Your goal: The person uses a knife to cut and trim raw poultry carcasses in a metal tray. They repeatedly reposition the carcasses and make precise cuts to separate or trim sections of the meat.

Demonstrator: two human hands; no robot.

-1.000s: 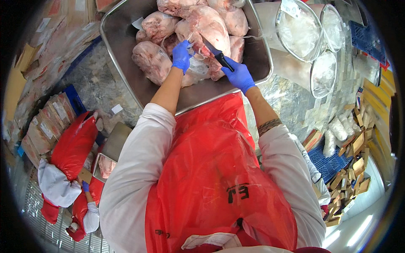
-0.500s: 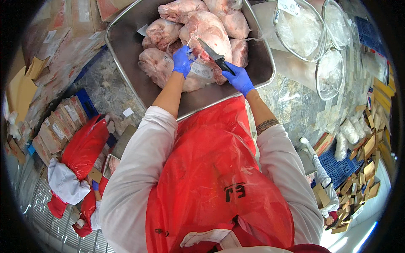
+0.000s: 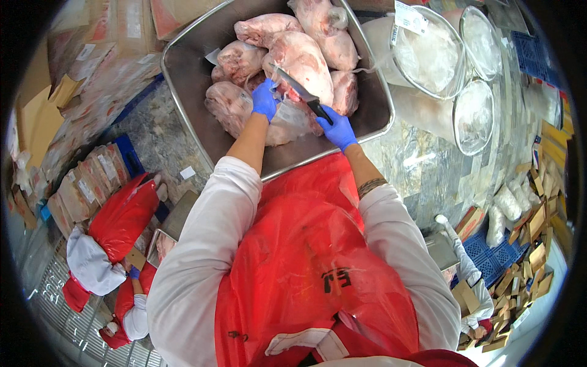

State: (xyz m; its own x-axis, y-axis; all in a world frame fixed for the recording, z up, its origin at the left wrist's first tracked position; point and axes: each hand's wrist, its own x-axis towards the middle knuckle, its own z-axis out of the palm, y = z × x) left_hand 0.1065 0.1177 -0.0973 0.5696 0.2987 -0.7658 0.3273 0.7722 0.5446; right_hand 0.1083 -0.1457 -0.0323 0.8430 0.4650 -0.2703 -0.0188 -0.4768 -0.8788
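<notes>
A steel tub (image 3: 183, 92) holds several large pieces of pale raw meat (image 3: 302, 64), some in clear plastic. My right hand (image 3: 336, 127), in a blue glove, grips the black handle of a knife (image 3: 296, 85), whose blade lies along the central piece over a red patch. My left hand (image 3: 265, 98), also gloved in blue, is closed on clear plastic bagging (image 3: 290, 113) just left of the blade. The tips of its fingers are partly hidden by the plastic.
Large hoops with clear plastic liners (image 3: 428, 52) stand at right. Cardboard pieces (image 3: 532, 257), filled bags and blue pallets (image 3: 489, 238) lie lower right. Two co-workers (image 3: 113, 244) in red aprons are at lower left beside stacked boxes (image 3: 92, 177) and steel tubs; another person (image 3: 474, 300) is at lower right.
My hands and the knife sit slightly lower in view, as does the meat; my right arm has shifted left. The co-worker at lower right shows more, holding cardboard.
</notes>
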